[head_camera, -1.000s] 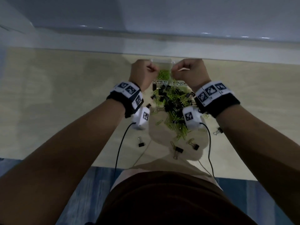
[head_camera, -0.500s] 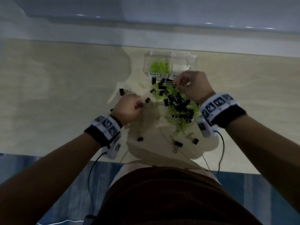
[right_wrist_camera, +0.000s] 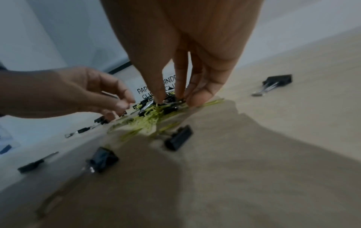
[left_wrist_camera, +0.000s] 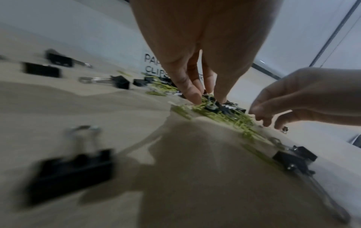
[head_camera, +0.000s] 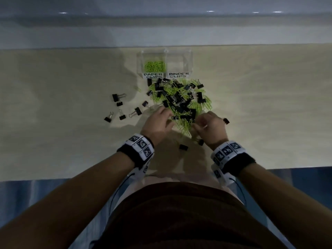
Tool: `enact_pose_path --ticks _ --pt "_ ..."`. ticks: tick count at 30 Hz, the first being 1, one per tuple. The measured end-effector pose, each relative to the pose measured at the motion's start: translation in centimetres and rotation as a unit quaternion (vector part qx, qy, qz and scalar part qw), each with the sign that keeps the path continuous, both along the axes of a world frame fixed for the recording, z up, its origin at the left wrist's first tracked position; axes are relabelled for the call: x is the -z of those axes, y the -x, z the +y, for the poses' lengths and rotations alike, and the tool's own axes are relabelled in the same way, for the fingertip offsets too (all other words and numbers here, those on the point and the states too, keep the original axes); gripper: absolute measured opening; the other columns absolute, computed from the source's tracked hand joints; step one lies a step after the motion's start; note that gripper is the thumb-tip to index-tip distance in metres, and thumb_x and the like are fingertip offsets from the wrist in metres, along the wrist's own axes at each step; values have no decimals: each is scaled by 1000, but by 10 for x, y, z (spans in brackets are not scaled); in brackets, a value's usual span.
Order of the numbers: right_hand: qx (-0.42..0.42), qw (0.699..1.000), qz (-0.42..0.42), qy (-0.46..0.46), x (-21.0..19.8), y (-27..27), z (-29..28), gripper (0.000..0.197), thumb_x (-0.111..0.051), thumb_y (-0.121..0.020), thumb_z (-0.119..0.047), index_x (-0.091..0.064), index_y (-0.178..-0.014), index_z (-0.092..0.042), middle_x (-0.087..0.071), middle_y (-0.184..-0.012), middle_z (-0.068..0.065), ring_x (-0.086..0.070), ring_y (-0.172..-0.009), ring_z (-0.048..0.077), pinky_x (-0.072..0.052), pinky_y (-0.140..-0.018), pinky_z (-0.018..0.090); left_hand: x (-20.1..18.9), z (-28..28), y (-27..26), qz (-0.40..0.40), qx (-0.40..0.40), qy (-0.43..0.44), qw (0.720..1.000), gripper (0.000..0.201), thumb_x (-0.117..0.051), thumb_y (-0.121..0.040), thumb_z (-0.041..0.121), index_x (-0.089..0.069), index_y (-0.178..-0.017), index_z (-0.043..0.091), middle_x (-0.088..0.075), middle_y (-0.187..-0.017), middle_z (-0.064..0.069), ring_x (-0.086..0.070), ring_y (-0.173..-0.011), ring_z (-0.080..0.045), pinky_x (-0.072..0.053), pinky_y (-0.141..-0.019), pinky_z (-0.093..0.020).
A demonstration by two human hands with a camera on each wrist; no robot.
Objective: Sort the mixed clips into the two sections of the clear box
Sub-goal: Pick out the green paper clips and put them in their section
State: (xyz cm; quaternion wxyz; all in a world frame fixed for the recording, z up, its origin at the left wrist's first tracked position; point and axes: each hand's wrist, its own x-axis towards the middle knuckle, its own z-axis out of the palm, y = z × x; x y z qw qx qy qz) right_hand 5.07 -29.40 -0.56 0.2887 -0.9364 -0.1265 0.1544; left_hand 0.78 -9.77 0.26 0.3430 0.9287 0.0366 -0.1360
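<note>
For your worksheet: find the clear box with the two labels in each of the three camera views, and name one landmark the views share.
Head: the clear box stands at top centre, beyond the pile.
Left wrist: only its paper-clips label shows, left of the left hand's fingers.
Right wrist: both labels peek out behind the right hand's fingers.
Shared landmark: the mixed pile of clips.
</note>
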Motion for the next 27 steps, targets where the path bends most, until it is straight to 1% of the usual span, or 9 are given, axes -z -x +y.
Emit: enact_pose_path --ticks 3,6,10,12,15,20,24,26,27 --pt "71 996 24 40 -4 -3 18 23 -70 -79 -32 -56 -73 -15 -52 -81 1 -49 -66 15 -37 -60 25 3 -17 -16 12 -16 -45 999 32 -62 -86 31 -53 -109 11 -51 -113 -5 -52 -99 -18 -47 -88 -30" --pt "101 990 67 71 -8 -7 30 32 -71 -77 -40 -51 -77 -15 -49 -87 3 -47 -68 17 -35 -61 27 6 -24 -24 20 -35 -66 997 33 -67 -84 28 -54 -108 11 -53 -113 -7 -52 -100 -22 -45 -85 -32" --pt "101 990 77 55 -6 -10 34 24 -72 -77 -31 -58 -86 -14 -48 -93 3 -48 -75 17 -44 -69 27 6 -15 -24 -5 -33 -51 998 14 -65 -85 21 -61 -93 11 -59 -99 -6 -56 -90 -21 -50 -82 -37" --pt "97 991 80 35 -6 -12 31 16 -71 -79 -23 -63 -89 -13 -50 -93 3 -49 -76 17 -43 -73 25 6 -4 -20 -12 -39 -28 999 7 -64 -85 16 -62 -86 9 -62 -90 -5 -58 -82 -18 -53 -77 -39" --pt "79 994 76 -1 -5 -12 23 8 -69 -80 -16 -62 -76 -15 -54 -86 1 -51 -73 15 -41 -66 20 4 14 -11 -3 -72 31 997 6 -64 -86 15 -62 -87 9 -65 -87 -3 -61 -78 -14 -56 -75 -30" --pt "102 984 108 -96 -10 -13 2 15 -70 -81 -15 -61 -74 -25 -62 -75 -11 -59 -69 4 -43 -63 11 -3 50 2 -55 -156 74 983 8 -63 -87 14 -59 -89 7 -64 -84 -2 -60 -73 -10 -48 -68 -15" --pt "128 978 101 -128 -12 -21 -15 11 -71 -81 -15 -64 -74 -21 -65 -77 -5 -58 -67 1 -40 -58 4 4 80 7 -50 -183 -12 982 10 -60 -89 13 -57 -96 7 -65 -90 -4 -61 -82 -16 -50 -74 -26" --pt "110 986 85 -88 -12 -24 -18 5 -70 -81 -14 -66 -80 -18 -59 -76 -7 -53 -65 -1 -36 -57 1 9 87 7 -44 -172 -82 981 14 -58 -88 11 -56 -101 7 -63 -101 -9 -58 -95 -24 -50 -83 -36" --pt "88 992 72 -57 -12 -25 -19 4 -70 -80 -14 -68 -84 -15 -55 -79 -8 -53 -67 3 -37 -62 5 10 86 7 -56 -154 -122 979 17 -58 -86 9 -56 -103 6 -59 -106 -13 -55 -100 -30 -48 -87 -41"
